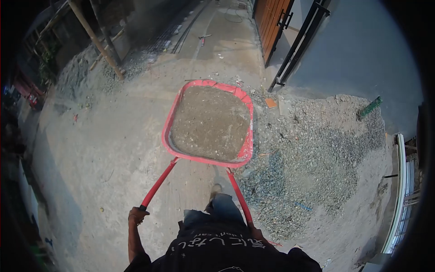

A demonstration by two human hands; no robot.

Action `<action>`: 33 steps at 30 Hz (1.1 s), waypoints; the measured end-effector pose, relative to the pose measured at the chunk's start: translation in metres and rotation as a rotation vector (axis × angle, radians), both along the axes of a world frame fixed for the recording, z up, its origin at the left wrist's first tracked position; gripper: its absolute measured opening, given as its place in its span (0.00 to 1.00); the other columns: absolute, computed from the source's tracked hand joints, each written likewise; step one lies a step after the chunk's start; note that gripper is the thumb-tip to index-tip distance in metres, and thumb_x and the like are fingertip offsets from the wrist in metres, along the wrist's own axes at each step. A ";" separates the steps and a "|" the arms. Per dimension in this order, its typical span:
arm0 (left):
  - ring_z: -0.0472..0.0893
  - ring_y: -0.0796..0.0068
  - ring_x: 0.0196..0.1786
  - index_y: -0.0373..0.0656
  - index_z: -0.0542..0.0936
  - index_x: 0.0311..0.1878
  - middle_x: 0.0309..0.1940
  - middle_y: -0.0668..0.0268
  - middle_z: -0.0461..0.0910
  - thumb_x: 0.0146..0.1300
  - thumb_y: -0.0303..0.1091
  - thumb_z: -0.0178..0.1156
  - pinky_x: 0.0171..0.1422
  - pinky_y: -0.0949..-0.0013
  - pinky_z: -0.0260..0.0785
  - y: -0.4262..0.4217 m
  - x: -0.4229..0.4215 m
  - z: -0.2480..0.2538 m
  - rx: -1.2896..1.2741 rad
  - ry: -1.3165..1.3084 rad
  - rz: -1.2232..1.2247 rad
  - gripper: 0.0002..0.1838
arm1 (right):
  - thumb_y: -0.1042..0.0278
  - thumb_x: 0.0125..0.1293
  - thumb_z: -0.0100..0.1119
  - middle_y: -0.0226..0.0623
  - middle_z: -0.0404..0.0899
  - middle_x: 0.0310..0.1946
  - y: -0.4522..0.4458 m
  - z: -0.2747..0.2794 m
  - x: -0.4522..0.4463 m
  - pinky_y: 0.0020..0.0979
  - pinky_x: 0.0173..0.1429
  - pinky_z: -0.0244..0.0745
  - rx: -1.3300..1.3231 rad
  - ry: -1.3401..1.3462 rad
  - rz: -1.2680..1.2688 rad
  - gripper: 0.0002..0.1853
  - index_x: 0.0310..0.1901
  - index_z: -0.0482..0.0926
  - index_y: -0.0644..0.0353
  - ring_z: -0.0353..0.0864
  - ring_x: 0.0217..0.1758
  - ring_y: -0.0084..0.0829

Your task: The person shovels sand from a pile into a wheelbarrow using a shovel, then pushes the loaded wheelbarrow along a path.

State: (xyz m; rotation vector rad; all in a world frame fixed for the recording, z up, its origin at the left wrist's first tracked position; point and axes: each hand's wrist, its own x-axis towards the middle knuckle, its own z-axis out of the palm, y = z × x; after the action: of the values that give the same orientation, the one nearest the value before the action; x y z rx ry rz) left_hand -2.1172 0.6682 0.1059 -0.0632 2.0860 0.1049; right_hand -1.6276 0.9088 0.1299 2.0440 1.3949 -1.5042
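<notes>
A red wheelbarrow [166, 136] stands in front of me, its tray filled with grey-brown sandy material [210, 122]. Its two red handles reach back toward my body. My left hand [137, 215] is wrapped round the black grip of the left handle [158, 183]. On the other side, my right hand [256, 233] is at the end of the right handle [239, 195], partly hidden by the dark shirt, with its fingers closed round the handle.
A gravel pile [312, 154] spreads along the right, with a green object [371, 108] on it. Ahead right is an open wooden gate [272, 22]. Wooden poles [97, 41] and another gravel heap [79, 72] stand at the upper left. Metal bars [170, 38] lie farther ahead.
</notes>
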 end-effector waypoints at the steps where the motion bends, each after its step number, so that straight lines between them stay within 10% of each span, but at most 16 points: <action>1: 0.74 0.76 0.14 0.38 0.77 0.22 0.14 0.66 0.76 0.42 0.41 0.70 0.17 0.70 0.67 0.000 0.005 -0.011 0.007 -0.029 -0.009 0.16 | 0.27 0.52 0.49 0.27 0.63 0.10 0.014 0.031 -0.014 0.26 0.13 0.56 -0.110 -0.042 -0.179 0.32 0.14 0.67 0.53 0.63 0.09 0.25; 8: 0.72 0.76 0.12 0.38 0.74 0.23 0.12 0.66 0.73 0.44 0.38 0.69 0.13 0.71 0.63 0.090 -0.042 0.007 0.102 -0.035 -0.090 0.15 | 0.28 0.50 0.52 0.28 0.64 0.11 0.037 0.037 -0.038 0.26 0.12 0.57 -0.211 -0.064 -0.529 0.32 0.18 0.67 0.56 0.63 0.09 0.24; 33: 0.72 0.75 0.13 0.37 0.76 0.24 0.14 0.66 0.73 0.42 0.37 0.69 0.15 0.70 0.65 0.273 -0.062 -0.096 0.115 -0.145 0.142 0.15 | 0.30 0.52 0.53 0.29 0.66 0.11 0.338 0.004 -0.113 0.28 0.14 0.59 -0.127 -0.101 -0.278 0.31 0.17 0.67 0.56 0.64 0.09 0.25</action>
State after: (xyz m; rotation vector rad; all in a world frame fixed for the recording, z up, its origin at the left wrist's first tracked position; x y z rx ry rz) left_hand -2.1793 0.9416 0.0099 -0.1451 1.9255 0.2984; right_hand -1.7411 1.2467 0.1343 2.2696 0.9835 -1.5240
